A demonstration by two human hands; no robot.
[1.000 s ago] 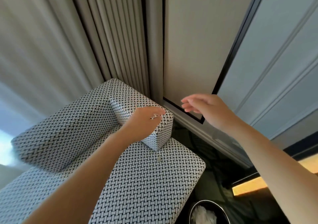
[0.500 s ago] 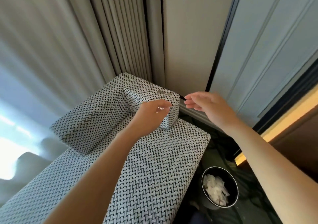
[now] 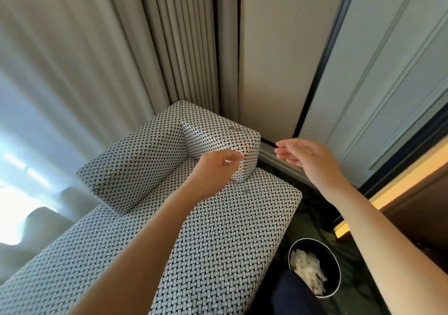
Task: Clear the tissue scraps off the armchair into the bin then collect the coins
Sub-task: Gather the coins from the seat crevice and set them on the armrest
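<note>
— Since the tissue scraps (image 3: 306, 270) lie heaped in the bin (image 3: 326, 254) on the floor, beside the near corner of the armchair (image 3: 218, 242) on the person's right, is it only coins now?

— That's my reading. I see no scraps on the seat or on the armrest (image 3: 213, 133), so the job looks to be at the collecting part.

— What is the left hand (image 3: 215, 167) doing?

— Its fingers are curled in, thumb against them, with a bright glint between: a pinched coin (image 3: 228, 161), I'd say. It hovers at the armrest's front corner, which suits it as the hand that gathers and keeps.

— And the right hand (image 3: 308, 157)?

— Fingers loose and spread, holding nothing, raised just past the armrest's outer edge. It seems placed to reach in from that side.

— Where are the rest?

— The armrest coins (image 3: 234, 128) sit close together on its top face, near the front edge. The seat coin (image 3: 246, 191) lies flat on the cushion, just below the armrest's front corner.

— Any trouble ahead?

— Flat coins on woven fabric give fingertips little edge, and the pattern hides them.
</note>
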